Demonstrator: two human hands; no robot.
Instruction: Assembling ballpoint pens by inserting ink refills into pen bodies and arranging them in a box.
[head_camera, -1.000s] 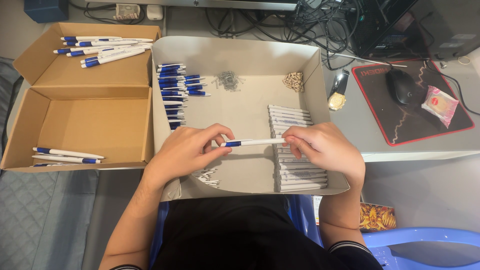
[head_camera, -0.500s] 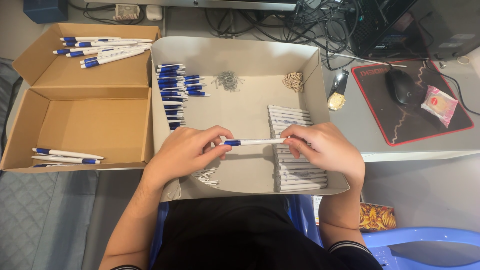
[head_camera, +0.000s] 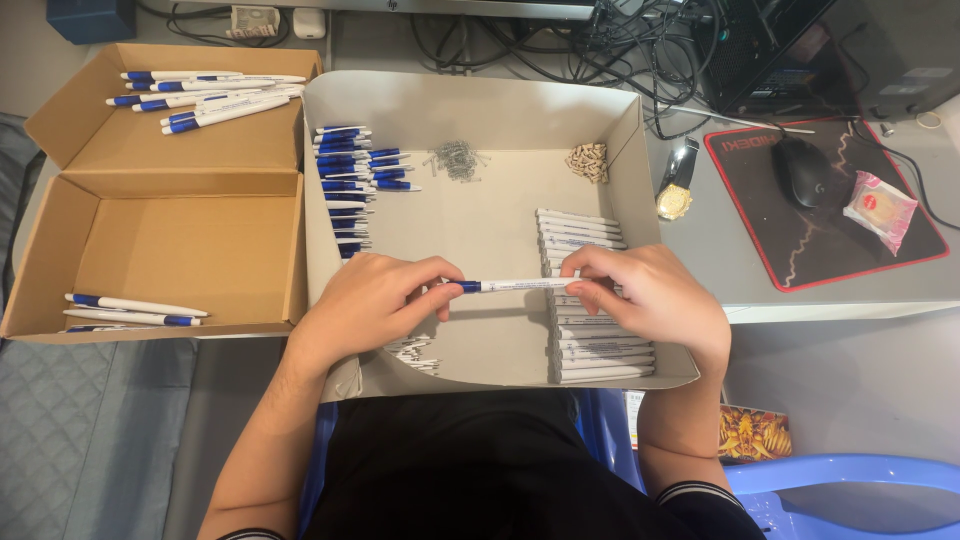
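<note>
- White-and-blue pen (head_camera: 512, 285) lies level between both hands, over the grey tray (head_camera: 480, 215).
- Left hand (head_camera: 372, 303) pinches its blue end; right hand (head_camera: 645, 298) pinches the white barrel.
- Stacked white barrels (head_camera: 590, 300) sit at three o'clock; cardboard box (head_camera: 170, 240) at nine.

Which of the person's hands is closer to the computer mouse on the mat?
Right. The right hand is below and left of the mouse; the left hand sits farther left, across the tray.
</note>
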